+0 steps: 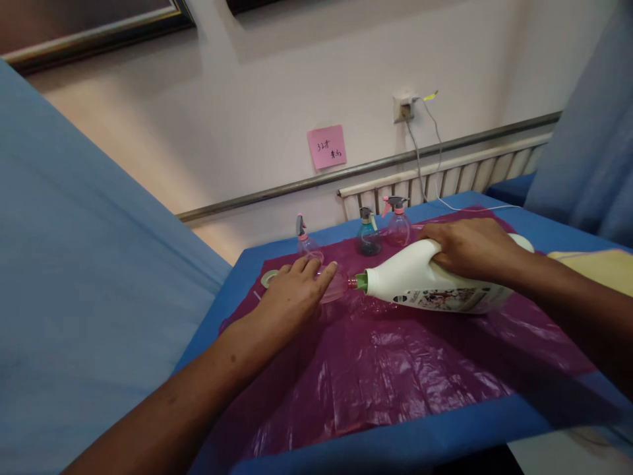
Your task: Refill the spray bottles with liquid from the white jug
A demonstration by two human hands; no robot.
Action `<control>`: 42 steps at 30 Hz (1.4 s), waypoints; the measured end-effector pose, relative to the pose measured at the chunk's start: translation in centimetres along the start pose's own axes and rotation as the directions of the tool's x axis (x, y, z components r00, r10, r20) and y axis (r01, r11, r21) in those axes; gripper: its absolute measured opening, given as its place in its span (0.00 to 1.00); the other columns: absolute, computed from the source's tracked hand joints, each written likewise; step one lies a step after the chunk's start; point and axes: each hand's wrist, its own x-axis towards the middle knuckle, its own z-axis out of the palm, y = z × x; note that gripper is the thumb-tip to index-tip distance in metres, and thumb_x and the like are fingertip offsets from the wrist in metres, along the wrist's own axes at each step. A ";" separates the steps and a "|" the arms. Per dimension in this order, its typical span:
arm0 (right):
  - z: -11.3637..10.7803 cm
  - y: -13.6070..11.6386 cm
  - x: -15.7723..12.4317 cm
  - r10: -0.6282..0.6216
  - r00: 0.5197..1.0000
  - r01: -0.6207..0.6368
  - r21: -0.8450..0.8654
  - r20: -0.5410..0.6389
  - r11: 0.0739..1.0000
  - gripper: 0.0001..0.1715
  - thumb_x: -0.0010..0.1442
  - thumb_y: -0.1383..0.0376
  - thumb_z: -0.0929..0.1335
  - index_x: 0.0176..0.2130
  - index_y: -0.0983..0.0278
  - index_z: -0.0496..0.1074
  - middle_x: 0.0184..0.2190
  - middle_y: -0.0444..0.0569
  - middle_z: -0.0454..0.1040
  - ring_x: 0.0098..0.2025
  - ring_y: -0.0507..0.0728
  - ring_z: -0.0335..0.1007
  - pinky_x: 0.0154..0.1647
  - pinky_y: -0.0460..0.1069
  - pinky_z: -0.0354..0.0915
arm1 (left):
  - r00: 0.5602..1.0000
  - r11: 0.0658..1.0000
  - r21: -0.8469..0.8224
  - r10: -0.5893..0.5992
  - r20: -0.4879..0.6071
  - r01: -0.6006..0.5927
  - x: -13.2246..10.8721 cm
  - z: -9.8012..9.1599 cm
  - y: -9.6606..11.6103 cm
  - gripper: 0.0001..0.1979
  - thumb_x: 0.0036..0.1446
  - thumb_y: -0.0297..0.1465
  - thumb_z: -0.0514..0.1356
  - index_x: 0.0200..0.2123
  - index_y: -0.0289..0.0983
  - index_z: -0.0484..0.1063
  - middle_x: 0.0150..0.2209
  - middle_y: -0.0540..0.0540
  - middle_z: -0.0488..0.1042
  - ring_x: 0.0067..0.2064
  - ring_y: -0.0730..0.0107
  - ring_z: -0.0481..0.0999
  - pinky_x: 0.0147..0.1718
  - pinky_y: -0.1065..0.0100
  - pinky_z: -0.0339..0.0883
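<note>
My right hand (469, 247) is wrapped round the handle of a large white detergent bottle (420, 284), tipped on its side with its green neck (361, 282) pointing left. The neck meets the mouth of a small clear bottle (336, 287) lying on a purple plastic sheet (395, 369). My left hand (297, 287) rests over that clear bottle and holds it down, fingers curved on top. Most of the clear bottle is hidden under the hand.
Three small spray bottles stand at the back of the table: one at the left (304, 241), a dark teal one (369, 234) and a clear one with a pink trigger (397, 221). A tape roll (268, 278) lies left. Blue cloth (445, 429) covers the table; blue drapes flank it.
</note>
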 end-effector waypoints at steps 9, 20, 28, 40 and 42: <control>0.3 0.2 0.2 -0.002 1.000 0.002 0.004 -0.008 1.000 0.15 0.66 0.58 0.67 0.47 0.56 0.81 0.39 0.54 0.85 0.33 0.60 0.71 0.33 0.54 0.46 | 0.999 0.999 0.036 0.007 0.035 -0.009 0.3 -0.6 0.3 0.38 0.63 0.24 0.64 0.76 0.36 0.62 0.73 0.29 0.69 0.69 0.37 0.72 0.59 0.45 0.73; 0.4 0.3 0.2 0.007 1.000 -0.007 0.016 -0.022 1.000 0.15 0.66 0.59 0.68 0.49 0.55 0.82 0.39 0.55 0.85 0.34 0.62 0.73 0.33 0.55 0.50 | 1.000 0.999 0.046 0.020 -0.015 -0.019 0.8 0.1 -0.1 0.38 0.63 0.23 0.62 0.75 0.38 0.63 0.68 0.32 0.74 0.64 0.39 0.74 0.56 0.48 0.72; 0.1 0.0 0.1 0.020 1.000 -0.020 0.004 0.014 1.000 0.16 0.66 0.58 0.67 0.49 0.56 0.81 0.39 0.54 0.85 0.36 0.62 0.75 0.33 0.55 0.50 | 0.997 0.993 0.104 0.064 -0.038 -0.060 0.8 0.2 -0.4 0.35 0.66 0.22 0.59 0.75 0.38 0.62 0.66 0.33 0.75 0.64 0.42 0.74 0.57 0.49 0.70; 0.3 0.1 0.3 0.014 1.000 -0.013 0.048 -0.013 0.999 0.13 0.66 0.60 0.70 0.48 0.55 0.82 0.39 0.56 0.85 0.35 0.63 0.74 0.35 0.56 0.52 | 0.997 0.993 0.100 0.070 -0.034 -0.067 1.0 -0.2 -0.4 0.35 0.65 0.22 0.59 0.75 0.39 0.62 0.65 0.35 0.75 0.63 0.43 0.73 0.56 0.51 0.69; 0.3 0.1 0.2 0.023 1.000 -0.022 0.044 -0.009 0.999 0.12 0.66 0.59 0.69 0.47 0.55 0.82 0.40 0.55 0.85 0.35 0.63 0.74 0.34 0.55 0.51 | 0.997 0.992 0.105 0.070 -0.027 -0.067 1.1 -0.3 -0.3 0.35 0.66 0.22 0.59 0.75 0.39 0.62 0.65 0.34 0.76 0.62 0.43 0.74 0.55 0.51 0.70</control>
